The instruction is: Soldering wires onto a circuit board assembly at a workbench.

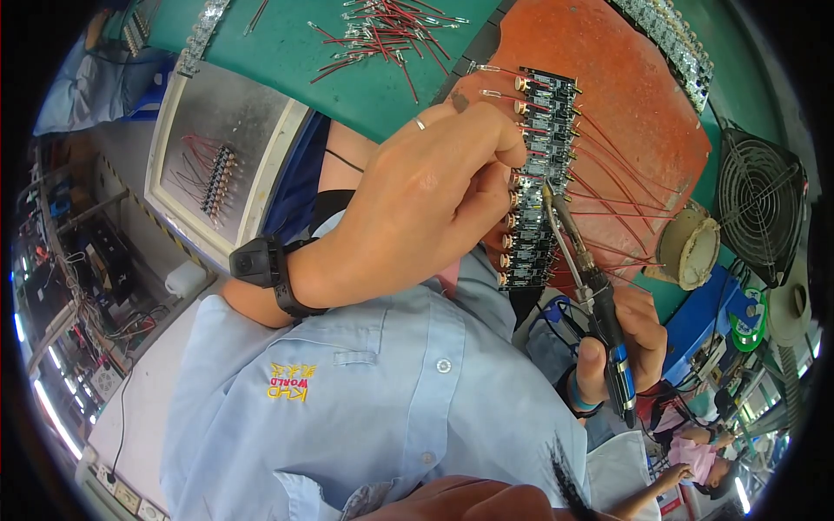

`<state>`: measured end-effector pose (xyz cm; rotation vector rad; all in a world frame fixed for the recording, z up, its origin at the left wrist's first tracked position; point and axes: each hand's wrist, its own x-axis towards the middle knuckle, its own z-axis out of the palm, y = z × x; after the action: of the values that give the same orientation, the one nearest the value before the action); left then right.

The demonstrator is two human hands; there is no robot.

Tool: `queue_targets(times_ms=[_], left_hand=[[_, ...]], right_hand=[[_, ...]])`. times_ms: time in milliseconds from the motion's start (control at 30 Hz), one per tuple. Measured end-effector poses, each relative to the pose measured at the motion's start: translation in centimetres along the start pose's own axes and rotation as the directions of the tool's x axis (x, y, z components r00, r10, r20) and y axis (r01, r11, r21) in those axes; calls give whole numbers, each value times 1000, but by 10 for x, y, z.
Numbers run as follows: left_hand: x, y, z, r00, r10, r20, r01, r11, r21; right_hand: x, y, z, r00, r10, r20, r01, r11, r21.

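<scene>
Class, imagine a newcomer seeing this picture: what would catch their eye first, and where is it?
Probably the orange-red mat at upper right, with a dark strip of circuit boards on it. Beside it, the right hand grips a soldering iron with its tip at the strip, while the left hand reaches its left edge. Loose red wires lie scattered at top centre.

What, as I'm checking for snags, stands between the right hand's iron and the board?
Nothing visible: the iron in the right hand has its tip apparently at the board. The left hand is at the board's left edge, beside the tip; red wires spread from the right edge.
</scene>
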<state>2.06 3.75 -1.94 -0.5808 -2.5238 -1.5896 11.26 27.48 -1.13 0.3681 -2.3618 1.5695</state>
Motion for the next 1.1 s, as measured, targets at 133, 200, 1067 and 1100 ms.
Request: queue_targets(times_ms=[133,200,1067,1100], left_hand=[[0,-1,2,1000,9,-10,-9,1000,4],[-1,-1,2,1000,9,-14,-9,1000,6],[-5,8,-29,984,153,86,-164,978,132],[-9,10,-31,969,206,139,-227,961,160]], right_hand=[[2,0,0,1000,-23,-5,23,1000,-11],[3,1,2,998,-45,-41,44,999,-11],[-1,4,3,948,65,-313,-15,987,157],[0,4,3,951,83,-297,-32,985,172]])
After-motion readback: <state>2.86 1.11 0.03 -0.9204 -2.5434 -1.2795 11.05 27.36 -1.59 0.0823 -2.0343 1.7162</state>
